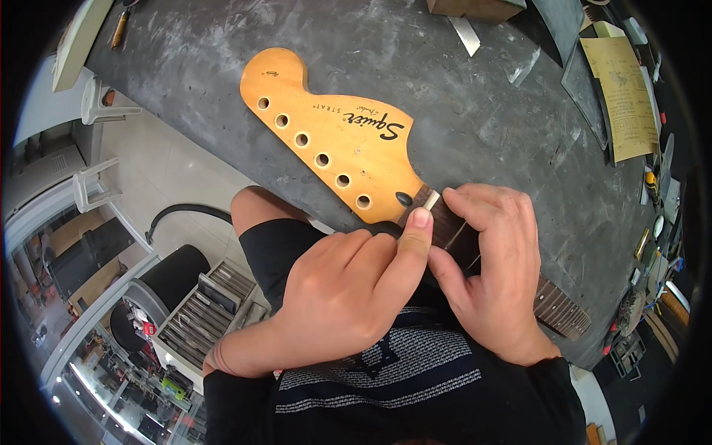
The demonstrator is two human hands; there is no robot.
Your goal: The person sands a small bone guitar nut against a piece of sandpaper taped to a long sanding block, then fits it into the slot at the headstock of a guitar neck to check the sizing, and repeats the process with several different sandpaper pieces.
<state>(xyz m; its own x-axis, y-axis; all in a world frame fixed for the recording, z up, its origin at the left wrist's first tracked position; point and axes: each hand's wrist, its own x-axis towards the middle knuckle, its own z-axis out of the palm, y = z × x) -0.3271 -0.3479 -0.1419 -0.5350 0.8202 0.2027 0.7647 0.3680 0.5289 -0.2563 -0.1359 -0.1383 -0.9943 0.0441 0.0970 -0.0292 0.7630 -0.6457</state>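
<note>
A guitar neck (558, 306) lies diagonally in front of me, its amber wooden headstock (326, 122) pointing to the far left. Several tuner holes run along the headstock's near edge, with no tuners in them. A pale nut (432, 199) sits across the dark fretboard where it meets the headstock, beside a black oval truss rod opening (403, 199). My left hand (341, 285) is closed round the neck, its thumb tip against the nut's near end. My right hand (500, 259) spans the fretboard, index fingertip by the nut's far end and thumb at the near edge.
The neck rests over a dark grey workbench (208, 44). A yellow paper sheet (621, 96) and assorted tools line its right side. An orange-handled tool (119, 31) lies at the far left. Below left, a rack of files (204, 308) stands near my leg.
</note>
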